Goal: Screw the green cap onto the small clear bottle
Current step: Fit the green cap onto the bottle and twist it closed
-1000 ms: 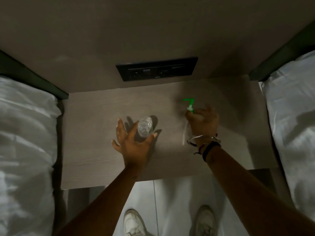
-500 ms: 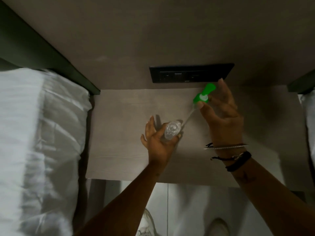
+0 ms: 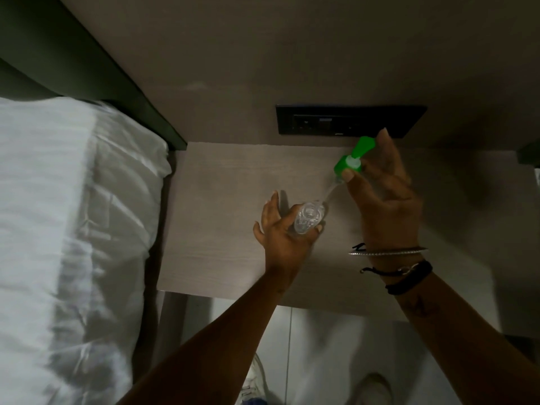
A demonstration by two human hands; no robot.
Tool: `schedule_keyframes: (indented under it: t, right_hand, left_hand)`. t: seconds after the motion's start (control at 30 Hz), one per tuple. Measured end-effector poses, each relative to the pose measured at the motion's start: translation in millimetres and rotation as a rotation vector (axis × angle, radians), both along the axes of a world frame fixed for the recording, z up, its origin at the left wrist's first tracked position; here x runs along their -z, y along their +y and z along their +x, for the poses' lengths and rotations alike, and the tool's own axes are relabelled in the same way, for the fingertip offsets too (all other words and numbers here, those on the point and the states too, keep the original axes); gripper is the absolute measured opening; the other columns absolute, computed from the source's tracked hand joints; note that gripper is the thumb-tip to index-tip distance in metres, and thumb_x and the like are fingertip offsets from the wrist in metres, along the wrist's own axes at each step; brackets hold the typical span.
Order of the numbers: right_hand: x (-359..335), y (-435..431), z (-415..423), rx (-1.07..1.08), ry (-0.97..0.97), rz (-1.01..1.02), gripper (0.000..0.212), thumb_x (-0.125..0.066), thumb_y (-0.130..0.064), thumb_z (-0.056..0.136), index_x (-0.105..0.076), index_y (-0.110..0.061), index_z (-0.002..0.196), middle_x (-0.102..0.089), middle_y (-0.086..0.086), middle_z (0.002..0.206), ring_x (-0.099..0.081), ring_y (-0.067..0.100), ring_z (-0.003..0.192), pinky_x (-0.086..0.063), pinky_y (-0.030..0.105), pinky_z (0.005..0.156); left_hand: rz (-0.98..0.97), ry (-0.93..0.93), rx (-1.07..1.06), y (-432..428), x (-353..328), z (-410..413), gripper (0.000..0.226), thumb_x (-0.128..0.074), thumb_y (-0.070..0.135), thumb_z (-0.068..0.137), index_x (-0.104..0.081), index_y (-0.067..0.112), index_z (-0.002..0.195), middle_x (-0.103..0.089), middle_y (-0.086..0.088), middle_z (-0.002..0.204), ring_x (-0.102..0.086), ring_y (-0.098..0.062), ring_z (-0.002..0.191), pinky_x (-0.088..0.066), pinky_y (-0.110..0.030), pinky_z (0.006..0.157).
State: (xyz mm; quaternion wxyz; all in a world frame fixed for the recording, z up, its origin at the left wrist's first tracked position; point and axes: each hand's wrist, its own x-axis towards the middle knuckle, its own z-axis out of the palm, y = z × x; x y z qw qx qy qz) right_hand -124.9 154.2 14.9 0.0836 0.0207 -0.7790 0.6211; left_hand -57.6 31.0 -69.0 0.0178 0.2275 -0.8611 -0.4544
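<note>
We have the left hand [image 3: 280,232] nearest us, fingers wrapped round the bottle [image 3: 308,219]. A second ago that hand was only closing in with the bottle standing on the tabletop [image 3: 222,206]. Now it's gripped and tipped so the open mouth faces up at us. We can't tell if the base is touching the tabletop or lifted off.

Right hand [image 3: 382,200] is further out and higher. Thumb and fingers pinch the green cap [image 3: 349,165] at its collar, other fingers splayed loose. A second ago it was low at the tabletop just picking the cap up; since then it's risen and swung in toward the bottle. The cap's dip tube [image 3: 328,194] trails down from it, tip just beside the bottle mouth, maybe starting in; too blurry to call.

So both parts are in hand, tube roughly lined up. Our read: feed the tube in, seat the collar, then twist. Threads not engaged yet. The tube catching the rim is the likely snag.

Wall socket panel [image 3: 350,119] beyond; irrelevant.
</note>
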Motion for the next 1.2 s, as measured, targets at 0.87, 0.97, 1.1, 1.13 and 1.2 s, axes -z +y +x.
schedule_keyframes:
  t: [0.87,0.97,1.1,1.13,1.2]
  right_hand:
    - [51.0,2.0,-3.8,-0.538,-0.048,0.637,0.04,-0.079,-0.024,0.072,-0.066,-0.019,0.11,-0.033,0.012,0.152,-0.025,0.037,0.142,-0.023,0.064,0.11]
    - [50.1,-3.3,-5.4,-0.451,-0.044,0.688,0.051,-0.088,-0.032,0.058,-0.068,-0.014,0.101,-0.035,0.013,0.151,-0.024,0.037,0.142,-0.022,0.063,0.112]
    - [51.3,-1.9,-1.6,-0.548,-0.052,0.651,0.068,-0.08,-0.037,0.065,-0.054,-0.022,0.126,-0.024,0.017,0.155,-0.019,0.04,0.143,-0.017,0.066,0.114]
    - [50.9,-1.4,-0.4,-0.536,-0.031,0.61,0.055,-0.075,-0.036,0.068,-0.06,-0.021,0.119,-0.03,0.016,0.153,-0.022,0.041,0.142,-0.021,0.067,0.111]
    - [49.2,-4.6,0.1,-0.463,-0.034,0.608,0.045,-0.073,-0.04,0.066,-0.068,-0.016,0.104,-0.042,0.012,0.147,-0.028,0.038,0.14,-0.025,0.066,0.108]
  left_hand:
    - [-0.021,0.044,0.018,-4.8,11.8,0.0,0.047,-0.078,0.037,0.072,-0.065,0.023,0.115,-0.023,-0.002,0.158,-0.01,-0.021,0.147,-0.006,-0.056,0.115]
    - [-0.023,0.058,0.033,-5.8,15.1,1.6,0.049,-0.078,0.037,0.072,-0.064,0.024,0.117,-0.021,-0.003,0.159,-0.007,-0.022,0.148,-0.003,-0.057,0.115]
    - [-0.021,0.089,0.063,-8.6,17.7,1.8,0.048,-0.076,0.041,0.073,-0.063,0.029,0.117,-0.016,-0.002,0.16,-0.001,-0.022,0.149,0.003,-0.055,0.116]
    - [-0.039,0.081,0.071,-9.3,18.1,1.4,0.048,-0.075,0.042,0.073,-0.062,0.03,0.118,-0.015,-0.002,0.161,0.0,-0.021,0.149,0.004,-0.055,0.116]
    - [-0.069,0.069,0.085,-9.9,19.6,0.9,0.047,-0.074,0.043,0.075,-0.062,0.03,0.118,-0.012,-0.001,0.161,0.002,-0.021,0.149,0.006,-0.054,0.116]
